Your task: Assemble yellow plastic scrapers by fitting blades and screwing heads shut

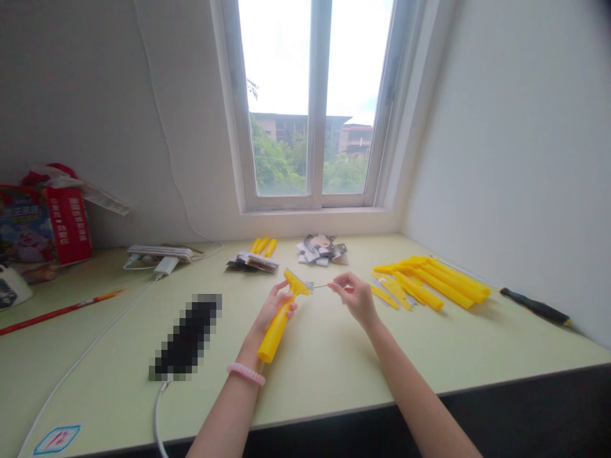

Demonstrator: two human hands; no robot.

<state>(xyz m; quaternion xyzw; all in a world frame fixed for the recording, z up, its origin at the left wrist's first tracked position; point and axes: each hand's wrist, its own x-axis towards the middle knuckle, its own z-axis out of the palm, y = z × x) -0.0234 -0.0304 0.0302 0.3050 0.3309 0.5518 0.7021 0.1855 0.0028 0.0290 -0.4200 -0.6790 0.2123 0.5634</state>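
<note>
My left hand (270, 313) is wrapped round a yellow plastic scraper handle (275, 334) with a T-shaped head, tilted with its head away from me. Between the thumb and fingertips of my right hand (356, 298) is a thin metal rod (321, 286), pointing left toward the scraper head. A cluster of small metal screws (309, 288) appears by the rod's tip, beside the head. To the right of my right hand lie several loose yellow handles (446, 283) and flat yellow blade-like pieces (392, 289).
Toward the window lie a few yellow-handled scrapers (252, 261) and a pile of cards (322, 249). A black screwdriver (534, 306) rests near the right wall. On the left are a blurred-out dark phone (186, 337) with a cable, a power strip (160, 254) and a red stick (62, 313).
</note>
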